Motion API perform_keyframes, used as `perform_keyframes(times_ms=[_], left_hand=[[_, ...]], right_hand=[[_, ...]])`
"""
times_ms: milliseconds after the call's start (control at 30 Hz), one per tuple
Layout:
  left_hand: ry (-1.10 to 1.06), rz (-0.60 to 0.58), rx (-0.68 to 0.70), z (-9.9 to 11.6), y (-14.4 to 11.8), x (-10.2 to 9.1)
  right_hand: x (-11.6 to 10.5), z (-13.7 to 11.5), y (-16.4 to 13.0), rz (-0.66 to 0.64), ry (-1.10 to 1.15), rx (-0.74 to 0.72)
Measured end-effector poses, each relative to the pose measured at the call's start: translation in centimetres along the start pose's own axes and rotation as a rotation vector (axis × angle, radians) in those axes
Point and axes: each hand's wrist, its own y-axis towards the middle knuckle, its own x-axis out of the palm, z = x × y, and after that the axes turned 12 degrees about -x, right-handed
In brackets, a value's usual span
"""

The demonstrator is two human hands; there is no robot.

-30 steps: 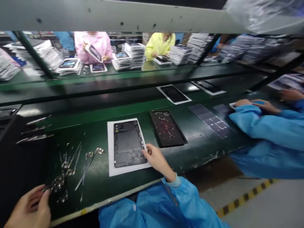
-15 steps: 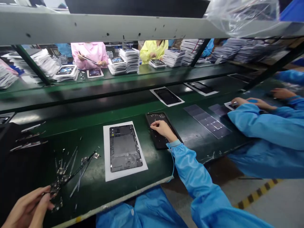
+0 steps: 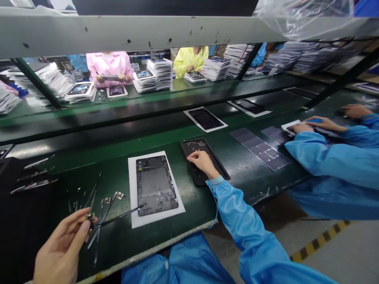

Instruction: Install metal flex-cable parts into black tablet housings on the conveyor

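My left hand (image 3: pixel 63 244) pinches a small circuit board (image 3: pixel 89 217) between thumb and fingers. From it a dark ribbon cable (image 3: pixel 121 215) stretches right, its far end over the lower edge of a black tablet housing (image 3: pixel 155 183). That housing lies open side up on a white sheet (image 3: pixel 133 213). My right hand (image 3: pixel 203 162) is over a black tray (image 3: pixel 220 167) of tiny parts, thumb and fingertips pressed together; whatever is between them is too small to make out. Beside my left hand lie more small boards (image 3: pixel 106 201) with thin cables.
Thin strips (image 3: pixel 34 185) stick out from a black box (image 3: pixel 17 221) at the left. Clear film sheets (image 3: pixel 257 148) lie right of the tray. Further housings (image 3: pixel 205 119) on white sheets sit behind. A co-worker's blue sleeves (image 3: pixel 325 154) are at the right; a shelf beam (image 3: pixel 166 33) crosses overhead.
My left hand has risen and moved right, lifting one board away from the cluster, its cable now trailing toward the housing. My right hand stays at the tray, fingers still pinched.
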Motion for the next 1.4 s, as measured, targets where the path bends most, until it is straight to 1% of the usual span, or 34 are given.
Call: perform_keyframes(times_ms=[100,200,300,367,467,567,633,733,800,867,933,1033,1133,1233,1300,1400], left_hand=[[-0.083,-0.102,-0.045,0.9,0.2,1.1],[-0.084,-0.121,-0.048,1.2,0.5,2.0],[-0.112,-0.154,-0.036,1.5,0.9,2.7],[-0.148,-0.203,-0.044,2.0,1.0,3.1],[-0.191,-0.302,-0.076,3.5,0.9,3.4],[-0.173,-0.382,-0.102,5.0,0.5,3.5],[-0.148,-0.439,-0.089,5.7,0.4,3.9],[-0.117,-0.576,-0.040,5.8,1.2,5.3],[-0.096,-0.675,-0.028,5.5,2.1,6.8],[-0.083,-0.738,-0.042,4.9,3.1,8.6],[-0.070,-0.767,-0.067,4.2,4.0,10.3],[-0.025,-0.794,-0.065,2.8,5.1,12.2],[0.021,-0.797,-0.019,1.5,5.9,13.4],[0.083,-0.784,0.019,0.6,6.3,13.9],[0.120,-0.784,0.038,0.3,6.4,13.9],[0.145,-0.788,0.053,0.2,6.4,13.9]], right_hand=[[0.4,0.0,-0.1,0.037,-0.004,0.039],[0.5,-0.2,-0.4,0.081,0.026,0.043],[0.1,-0.8,-0.8,0.105,0.107,-0.008],[-0.4,-1.4,-0.9,0.106,0.178,-0.053],[-1.1,-2.2,-0.8,0.102,0.263,-0.105],[-1.4,-2.8,-0.5,0.096,0.314,-0.136],[-1.4,-3.2,-0.3,0.089,0.333,-0.152],[-1.5,-3.8,0.1,0.087,0.345,-0.180],[-1.9,-4.5,0.2,0.085,0.344,-0.211],[-2.2,-5.4,0.1,0.064,0.338,-0.249],[-2.0,-6.5,-0.5,0.006,0.333,-0.291],[-0.7,-8.4,-2.1,-0.161,0.298,-0.385],[1.5,-9.9,-4.1,-0.371,0.233,-0.501],[3.2,-10.6,-5.4,-0.547,0.212,-0.578],[4.0,-10.6,-5.9,-0.596,0.205,-0.605],[4.5,-10.5,-6.3,-0.608,0.188,-0.627]])
